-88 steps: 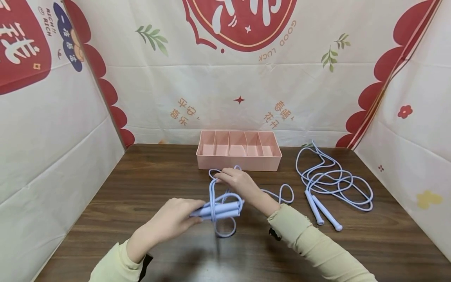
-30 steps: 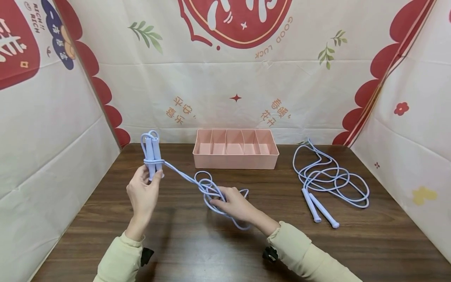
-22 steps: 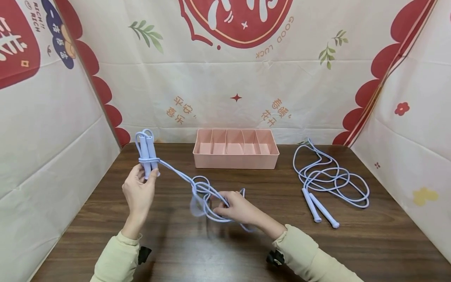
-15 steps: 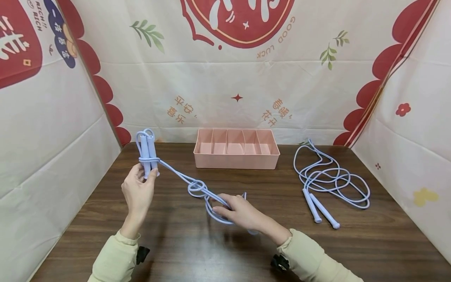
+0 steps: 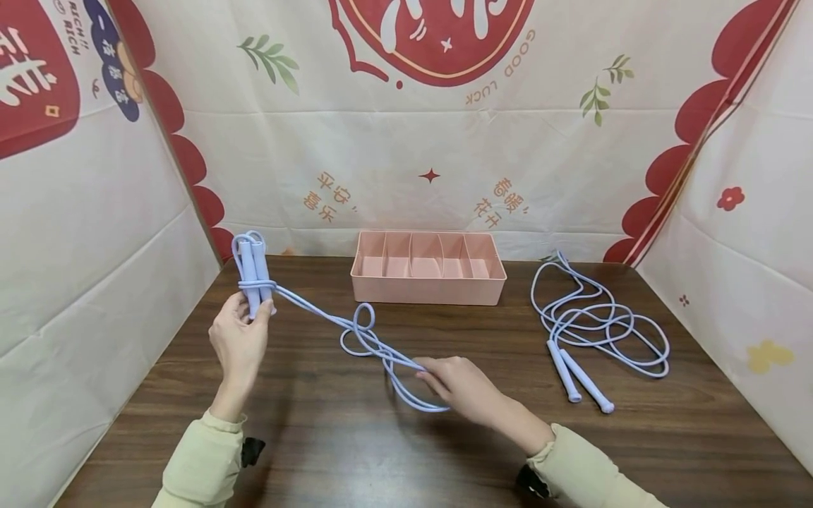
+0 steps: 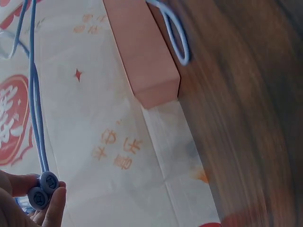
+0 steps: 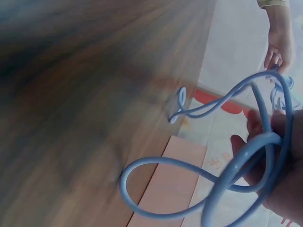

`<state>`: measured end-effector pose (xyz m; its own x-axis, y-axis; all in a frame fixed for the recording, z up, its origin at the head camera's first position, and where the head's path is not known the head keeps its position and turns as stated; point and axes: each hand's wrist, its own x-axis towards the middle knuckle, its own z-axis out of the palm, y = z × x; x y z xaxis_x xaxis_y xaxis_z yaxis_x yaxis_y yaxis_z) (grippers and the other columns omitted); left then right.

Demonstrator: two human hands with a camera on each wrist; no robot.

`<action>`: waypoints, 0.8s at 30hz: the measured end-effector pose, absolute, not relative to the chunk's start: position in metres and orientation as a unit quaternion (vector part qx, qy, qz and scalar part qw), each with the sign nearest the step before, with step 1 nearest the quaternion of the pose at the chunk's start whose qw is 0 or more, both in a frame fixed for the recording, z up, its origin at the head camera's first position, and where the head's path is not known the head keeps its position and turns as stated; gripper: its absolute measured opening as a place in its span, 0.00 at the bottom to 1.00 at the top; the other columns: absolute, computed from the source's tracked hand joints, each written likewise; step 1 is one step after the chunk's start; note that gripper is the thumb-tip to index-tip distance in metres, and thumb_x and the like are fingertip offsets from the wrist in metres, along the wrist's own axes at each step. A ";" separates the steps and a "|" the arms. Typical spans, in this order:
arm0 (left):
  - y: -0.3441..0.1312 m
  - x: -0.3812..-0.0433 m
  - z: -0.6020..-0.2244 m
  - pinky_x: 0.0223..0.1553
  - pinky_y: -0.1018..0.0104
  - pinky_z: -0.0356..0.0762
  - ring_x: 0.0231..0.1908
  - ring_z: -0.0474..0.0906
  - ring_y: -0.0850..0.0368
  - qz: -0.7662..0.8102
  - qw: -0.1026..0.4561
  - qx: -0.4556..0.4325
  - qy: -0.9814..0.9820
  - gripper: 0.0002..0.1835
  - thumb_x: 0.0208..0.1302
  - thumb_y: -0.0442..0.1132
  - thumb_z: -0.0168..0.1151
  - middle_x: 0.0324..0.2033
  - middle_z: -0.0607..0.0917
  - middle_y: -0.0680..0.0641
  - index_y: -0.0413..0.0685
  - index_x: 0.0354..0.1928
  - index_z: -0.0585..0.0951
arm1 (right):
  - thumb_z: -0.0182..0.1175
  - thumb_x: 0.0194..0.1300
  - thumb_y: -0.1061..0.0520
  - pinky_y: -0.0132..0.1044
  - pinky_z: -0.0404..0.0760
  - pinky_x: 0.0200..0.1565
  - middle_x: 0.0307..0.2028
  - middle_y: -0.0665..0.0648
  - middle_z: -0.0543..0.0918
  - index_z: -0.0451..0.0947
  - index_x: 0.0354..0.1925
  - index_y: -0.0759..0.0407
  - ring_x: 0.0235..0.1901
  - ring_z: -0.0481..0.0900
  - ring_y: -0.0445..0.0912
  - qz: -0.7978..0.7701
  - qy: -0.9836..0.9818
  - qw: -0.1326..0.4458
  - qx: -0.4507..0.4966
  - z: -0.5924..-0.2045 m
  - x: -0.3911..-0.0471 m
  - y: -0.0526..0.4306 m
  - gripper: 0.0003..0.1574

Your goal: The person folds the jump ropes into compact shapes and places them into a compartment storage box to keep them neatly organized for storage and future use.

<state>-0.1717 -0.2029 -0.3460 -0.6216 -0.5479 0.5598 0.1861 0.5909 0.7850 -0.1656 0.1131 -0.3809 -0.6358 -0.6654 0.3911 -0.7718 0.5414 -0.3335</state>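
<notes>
My left hand [image 5: 240,346] pinches the lower ends of two pale-blue jump rope handles [image 5: 255,271], which stand side by side and upright at the left. The cord is wound round both handles and loops over their tops. In the left wrist view the round end caps [image 6: 49,181] show between thumb and fingers. From the handles a doubled length of cord [image 5: 317,310] slopes down to the right, with loose loops midway. My right hand [image 5: 466,391] holds strands of it between thumb and fingers. Large loops of cord [image 7: 241,158] hang by that hand in the right wrist view.
A pink box [image 5: 428,291] with several compartments stands at the table's back edge. A second blue jump rope [image 5: 587,339] lies loosely coiled on the right, its two handles pointing toward me. Printed cloth [image 5: 394,141] encloses the back and sides of the brown table [image 5: 356,451].
The handles, earlier lying sideways near the middle, are now upright at the left in my left hand. My right hand has moved right and nearer to me, drawing the bunched cord out longer.
</notes>
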 end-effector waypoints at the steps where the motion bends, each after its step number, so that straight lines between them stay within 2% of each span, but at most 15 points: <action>1: -0.206 -0.173 -0.346 0.27 0.87 0.64 0.21 0.66 0.90 -0.436 0.426 0.120 -0.784 0.12 0.52 0.33 0.64 0.32 0.84 0.37 0.32 0.39 0.79 | 0.54 0.63 0.58 0.24 0.63 0.21 0.15 0.38 0.65 0.76 0.37 0.52 0.16 0.61 0.30 0.235 -0.875 0.097 0.412 -0.382 -0.165 0.117 0.04; 4: -0.217 -0.176 -0.344 0.29 0.86 0.65 0.21 0.65 0.91 -0.431 0.441 0.140 -0.775 0.13 0.53 0.33 0.64 0.32 0.84 0.36 0.32 0.39 0.79 | 0.54 0.63 0.59 0.25 0.66 0.23 0.16 0.41 0.69 0.76 0.34 0.54 0.18 0.64 0.30 0.225 -0.883 0.062 0.407 -0.385 -0.162 0.130 0.04; 6: -0.224 -0.177 -0.343 0.31 0.80 0.66 0.21 0.64 0.90 -0.420 0.446 0.155 -0.775 0.13 0.53 0.34 0.64 0.33 0.84 0.36 0.33 0.40 0.79 | 0.55 0.62 0.60 0.27 0.70 0.26 0.21 0.44 0.75 0.77 0.36 0.56 0.21 0.68 0.30 0.216 -0.885 0.056 0.408 -0.386 -0.160 0.139 0.04; 7: -0.227 -0.178 -0.344 0.32 0.75 0.67 0.22 0.68 0.85 -0.410 0.446 0.158 -0.780 0.13 0.53 0.34 0.64 0.33 0.84 0.36 0.33 0.39 0.80 | 0.56 0.62 0.60 0.27 0.71 0.27 0.23 0.44 0.77 0.78 0.37 0.56 0.23 0.70 0.31 0.207 -0.886 0.062 0.410 -0.386 -0.158 0.143 0.06; 10: -0.231 -0.180 -0.345 0.33 0.56 0.66 0.25 0.79 0.64 -0.369 0.438 0.155 -0.805 0.13 0.52 0.35 0.63 0.32 0.84 0.36 0.34 0.38 0.79 | 0.59 0.59 0.58 0.27 0.72 0.27 0.27 0.44 0.78 0.78 0.43 0.58 0.26 0.71 0.32 0.173 -0.878 0.105 0.435 -0.383 -0.152 0.152 0.12; 13: -0.231 -0.182 -0.347 0.30 0.48 0.64 0.28 0.78 0.38 -0.314 0.427 0.145 -0.835 0.13 0.52 0.36 0.63 0.29 0.84 0.35 0.34 0.38 0.79 | 0.57 0.61 0.52 0.25 0.70 0.23 0.25 0.42 0.74 0.79 0.44 0.55 0.23 0.69 0.33 0.133 -0.857 0.172 0.466 -0.375 -0.144 0.156 0.14; 14: -0.231 -0.182 -0.348 0.28 0.47 0.64 0.27 0.77 0.35 -0.295 0.420 0.144 -0.846 0.13 0.52 0.37 0.62 0.28 0.83 0.35 0.35 0.37 0.79 | 0.54 0.64 0.50 0.25 0.69 0.23 0.25 0.42 0.73 0.79 0.44 0.55 0.22 0.68 0.33 0.122 -0.847 0.197 0.478 -0.372 -0.142 0.156 0.14; 19: -0.230 -0.186 -0.349 0.18 0.44 0.63 0.19 0.73 0.31 -0.185 0.363 0.125 -0.904 0.09 0.50 0.35 0.61 0.19 0.79 0.32 0.34 0.29 0.76 | 0.40 0.70 0.47 0.25 0.72 0.27 0.27 0.45 0.73 0.79 0.38 0.54 0.25 0.71 0.36 0.096 -0.788 0.293 0.532 -0.349 -0.132 0.155 0.22; 24: -0.220 -0.188 -0.354 0.13 0.48 0.64 0.15 0.72 0.35 -0.112 0.290 0.077 -0.947 0.06 0.42 0.30 0.59 0.13 0.75 0.35 0.37 0.17 0.72 | 0.39 0.72 0.56 0.29 0.74 0.30 0.29 0.47 0.76 0.77 0.36 0.57 0.28 0.73 0.40 0.086 -0.723 0.353 0.588 -0.312 -0.128 0.153 0.19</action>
